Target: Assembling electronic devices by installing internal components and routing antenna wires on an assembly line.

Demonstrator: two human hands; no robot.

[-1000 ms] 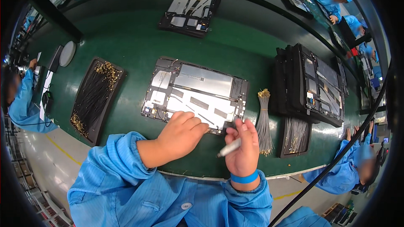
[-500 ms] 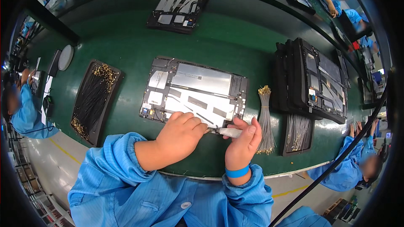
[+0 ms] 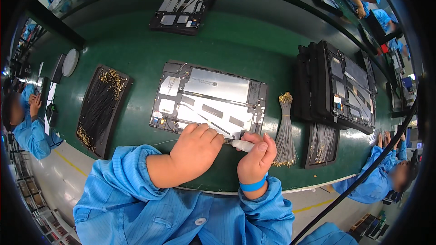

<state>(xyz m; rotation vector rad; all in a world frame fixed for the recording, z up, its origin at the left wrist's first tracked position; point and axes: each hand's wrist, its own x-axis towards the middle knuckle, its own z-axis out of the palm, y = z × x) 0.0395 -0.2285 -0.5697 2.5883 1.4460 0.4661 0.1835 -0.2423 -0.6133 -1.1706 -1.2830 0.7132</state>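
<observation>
your right hand (image 3: pixel 255 161) grips a white-handled tool (image 3: pixel 244 145) at the near edge of the opened tablet (image 3: pixel 211 109), mid-bench (image 3: pixel 254 41). can't tell if your curled left hand (image 3: pixel 197 152) pinches anything. looks partway: ribbon cable (image 3: pixel 219 100) laid, thin wire (image 3: pixel 165 142) loose at left.

The left hand (image 3: pixel 197 154), right hand (image 3: pixel 254 159) and white-handled tool (image 3: pixel 243 145) crowd the near edge of the opened tablet (image 3: pixel 218 80). Green tabletop (image 3: pixel 245 47) lies open beyond it, toward a farther tablet (image 3: pixel 182 7), and leftward to the cable tray (image 3: pixel 115 125). Rightward, a grey cable bundle (image 3: pixel 285 129) leaves a narrow gap before the tall tablet stack (image 3: pixel 322 84).
</observation>
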